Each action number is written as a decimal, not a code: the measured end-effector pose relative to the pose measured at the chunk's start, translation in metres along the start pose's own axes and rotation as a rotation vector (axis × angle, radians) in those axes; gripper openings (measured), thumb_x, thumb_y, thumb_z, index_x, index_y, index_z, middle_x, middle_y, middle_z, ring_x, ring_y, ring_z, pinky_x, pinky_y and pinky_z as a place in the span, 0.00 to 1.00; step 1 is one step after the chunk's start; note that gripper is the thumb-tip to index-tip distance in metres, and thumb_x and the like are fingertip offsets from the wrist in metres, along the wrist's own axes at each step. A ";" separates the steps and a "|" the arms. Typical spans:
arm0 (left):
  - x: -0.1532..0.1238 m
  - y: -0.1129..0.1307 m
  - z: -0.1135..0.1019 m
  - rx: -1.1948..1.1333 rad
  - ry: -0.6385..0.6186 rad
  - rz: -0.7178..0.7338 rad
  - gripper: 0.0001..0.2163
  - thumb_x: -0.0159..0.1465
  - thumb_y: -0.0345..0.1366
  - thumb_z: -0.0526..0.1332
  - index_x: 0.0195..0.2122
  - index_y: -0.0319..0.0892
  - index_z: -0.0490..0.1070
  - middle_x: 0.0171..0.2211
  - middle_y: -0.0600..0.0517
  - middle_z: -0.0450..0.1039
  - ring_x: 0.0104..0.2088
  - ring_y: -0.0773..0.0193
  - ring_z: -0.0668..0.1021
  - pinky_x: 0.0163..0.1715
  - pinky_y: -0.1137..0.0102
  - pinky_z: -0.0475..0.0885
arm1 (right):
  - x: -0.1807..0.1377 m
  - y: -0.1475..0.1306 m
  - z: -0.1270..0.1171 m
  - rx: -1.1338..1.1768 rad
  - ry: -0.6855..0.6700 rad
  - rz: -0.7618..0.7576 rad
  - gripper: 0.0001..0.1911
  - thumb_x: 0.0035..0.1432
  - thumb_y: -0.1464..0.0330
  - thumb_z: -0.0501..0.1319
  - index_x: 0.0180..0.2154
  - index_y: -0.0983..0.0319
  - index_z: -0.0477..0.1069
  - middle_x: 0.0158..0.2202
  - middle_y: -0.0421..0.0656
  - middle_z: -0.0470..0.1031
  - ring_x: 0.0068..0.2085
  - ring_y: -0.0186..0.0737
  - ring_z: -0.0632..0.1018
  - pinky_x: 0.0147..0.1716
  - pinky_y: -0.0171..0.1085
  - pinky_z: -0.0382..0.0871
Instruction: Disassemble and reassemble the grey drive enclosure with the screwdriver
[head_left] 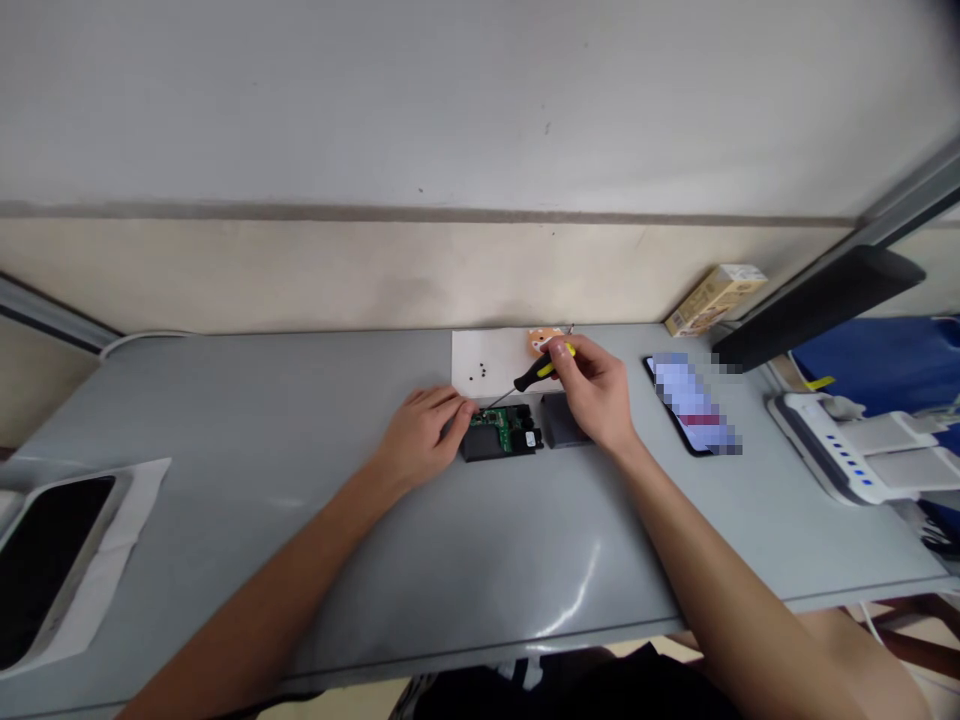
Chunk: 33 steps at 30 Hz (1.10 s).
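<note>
In the head view, my right hand [598,392] grips a black-and-yellow screwdriver [534,374] by its handle. The thin shaft slants down to the left, and its tip is at the upper left part of a green circuit board in a black housing [510,440]. Closed around the left end of that housing is my left hand [422,435], its thumb and fingertips close to the screwdriver tip. Partly behind my right hand lies a dark grey cover [559,422]. Several small black screws [482,371] are scattered on a white sheet of paper [496,350] behind the housing.
An orange patterned item [538,340] lies on the paper. To the right are a lit phone [690,405], a small box [716,298], a black upright panel [821,305] and a white power strip [825,450] with plugs. A dark-screened device [56,560] sits at left. A wall borders the grey table [300,420].
</note>
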<state>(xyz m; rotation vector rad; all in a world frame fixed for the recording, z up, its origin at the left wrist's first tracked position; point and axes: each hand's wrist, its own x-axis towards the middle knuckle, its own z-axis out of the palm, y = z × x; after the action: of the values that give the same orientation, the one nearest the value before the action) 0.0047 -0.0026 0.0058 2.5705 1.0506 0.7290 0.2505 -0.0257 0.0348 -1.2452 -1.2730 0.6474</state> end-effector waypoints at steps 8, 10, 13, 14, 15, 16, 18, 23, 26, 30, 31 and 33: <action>0.000 -0.003 0.005 0.023 0.010 0.019 0.15 0.75 0.36 0.50 0.40 0.41 0.75 0.36 0.50 0.77 0.39 0.60 0.77 0.45 0.62 0.69 | -0.002 -0.003 0.003 -0.028 0.006 -0.027 0.16 0.63 0.52 0.63 0.39 0.58 0.80 0.35 0.42 0.78 0.30 0.34 0.73 0.29 0.36 0.67; 0.000 -0.004 0.006 0.021 0.023 0.030 0.13 0.75 0.35 0.51 0.39 0.41 0.75 0.35 0.50 0.77 0.38 0.61 0.77 0.44 0.62 0.70 | -0.002 -0.005 0.006 -0.028 0.016 -0.042 0.16 0.63 0.52 0.63 0.39 0.58 0.80 0.36 0.42 0.79 0.31 0.35 0.74 0.30 0.36 0.68; 0.001 -0.005 0.008 0.004 0.039 0.039 0.12 0.74 0.35 0.52 0.38 0.41 0.74 0.35 0.50 0.77 0.37 0.61 0.77 0.44 0.63 0.70 | -0.004 -0.013 0.011 -0.046 0.020 -0.079 0.16 0.63 0.53 0.63 0.38 0.58 0.79 0.37 0.43 0.79 0.32 0.36 0.75 0.31 0.37 0.69; 0.001 -0.005 0.008 -0.002 0.043 0.040 0.12 0.74 0.35 0.53 0.38 0.41 0.74 0.34 0.50 0.77 0.37 0.61 0.77 0.44 0.63 0.70 | -0.004 -0.017 0.013 -0.058 0.008 -0.092 0.16 0.63 0.54 0.63 0.37 0.59 0.79 0.36 0.43 0.79 0.32 0.35 0.75 0.31 0.37 0.68; 0.001 -0.005 0.008 -0.004 0.046 0.042 0.12 0.74 0.35 0.53 0.39 0.41 0.74 0.34 0.50 0.76 0.37 0.61 0.77 0.44 0.63 0.71 | -0.004 -0.020 0.015 -0.070 -0.008 -0.103 0.16 0.64 0.54 0.63 0.37 0.59 0.79 0.36 0.43 0.79 0.31 0.35 0.74 0.31 0.37 0.68; 0.001 -0.005 0.008 -0.005 0.046 0.043 0.12 0.74 0.36 0.53 0.39 0.41 0.74 0.34 0.50 0.76 0.37 0.61 0.77 0.43 0.63 0.71 | -0.003 -0.023 0.016 -0.083 -0.026 -0.114 0.15 0.64 0.54 0.62 0.37 0.59 0.79 0.35 0.43 0.79 0.30 0.34 0.74 0.31 0.37 0.67; 0.001 -0.006 0.009 -0.006 0.047 0.044 0.12 0.75 0.36 0.52 0.39 0.41 0.74 0.34 0.51 0.76 0.36 0.62 0.76 0.43 0.63 0.71 | -0.001 -0.029 0.019 -0.111 -0.055 -0.133 0.15 0.65 0.55 0.62 0.37 0.60 0.78 0.33 0.42 0.78 0.29 0.33 0.72 0.30 0.36 0.65; 0.001 -0.006 0.008 -0.006 0.042 0.034 0.13 0.75 0.37 0.52 0.38 0.41 0.74 0.33 0.51 0.75 0.36 0.62 0.76 0.42 0.63 0.71 | 0.009 -0.038 0.025 -0.188 -0.118 -0.179 0.17 0.66 0.53 0.60 0.37 0.60 0.78 0.28 0.40 0.75 0.27 0.32 0.69 0.30 0.37 0.63; 0.002 -0.005 0.007 -0.015 0.034 0.031 0.13 0.75 0.37 0.51 0.38 0.41 0.74 0.33 0.51 0.75 0.36 0.62 0.76 0.43 0.63 0.71 | 0.016 -0.043 0.029 -0.221 -0.158 -0.219 0.18 0.66 0.52 0.59 0.35 0.59 0.77 0.27 0.39 0.73 0.26 0.32 0.67 0.29 0.37 0.62; 0.002 -0.004 0.006 -0.023 0.021 0.023 0.13 0.75 0.36 0.51 0.38 0.42 0.74 0.34 0.50 0.75 0.37 0.61 0.76 0.44 0.62 0.71 | 0.021 -0.048 0.035 -0.231 -0.212 -0.258 0.19 0.66 0.51 0.58 0.34 0.58 0.76 0.27 0.39 0.72 0.26 0.33 0.65 0.27 0.36 0.60; 0.002 -0.004 0.006 -0.024 0.019 0.019 0.13 0.75 0.36 0.51 0.38 0.42 0.74 0.34 0.50 0.75 0.37 0.61 0.76 0.44 0.62 0.71 | 0.022 -0.048 0.037 -0.230 -0.211 -0.263 0.19 0.66 0.51 0.59 0.33 0.58 0.76 0.26 0.39 0.71 0.26 0.33 0.65 0.27 0.36 0.60; 0.001 -0.004 0.006 -0.029 0.021 0.015 0.13 0.75 0.36 0.51 0.39 0.42 0.74 0.34 0.50 0.75 0.37 0.61 0.76 0.45 0.62 0.72 | 0.022 -0.048 0.040 -0.230 -0.186 -0.263 0.18 0.65 0.51 0.59 0.32 0.58 0.75 0.25 0.39 0.70 0.26 0.33 0.64 0.27 0.36 0.59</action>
<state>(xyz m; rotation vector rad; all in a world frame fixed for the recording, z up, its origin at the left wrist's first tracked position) 0.0064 0.0010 -0.0008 2.5539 1.0206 0.7705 0.2060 -0.0063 0.0799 -1.1935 -1.6713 0.4421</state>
